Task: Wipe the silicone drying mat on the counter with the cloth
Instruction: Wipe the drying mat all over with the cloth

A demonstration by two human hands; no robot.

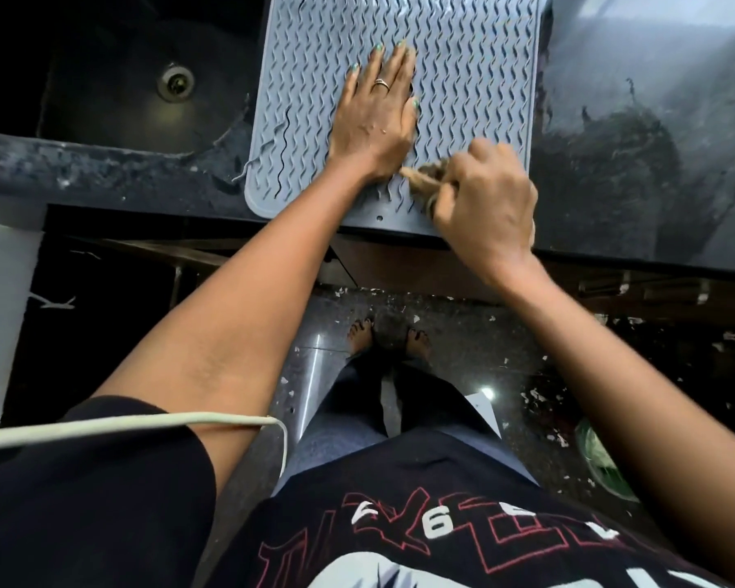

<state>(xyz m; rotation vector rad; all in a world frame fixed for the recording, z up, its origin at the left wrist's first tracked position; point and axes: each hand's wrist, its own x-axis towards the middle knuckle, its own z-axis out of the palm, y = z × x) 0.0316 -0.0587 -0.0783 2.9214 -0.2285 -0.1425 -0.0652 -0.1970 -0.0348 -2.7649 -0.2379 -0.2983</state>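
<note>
Right hand (484, 201) clenched around cloth (425, 176) on mat (463, 78); left hand (378, 116) flat, released. Shirt (399, 524) reads "6".

Dim scene, sink (145, 78) nearly black. Soft glare on counter (654, 99) upper right and floor (315, 375). Wide-angle bending at edges. Right hand (489, 197) motion-blurred.

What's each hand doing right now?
Left hand: open, flat on the mat.
Right hand: closed on the cloth.
</note>
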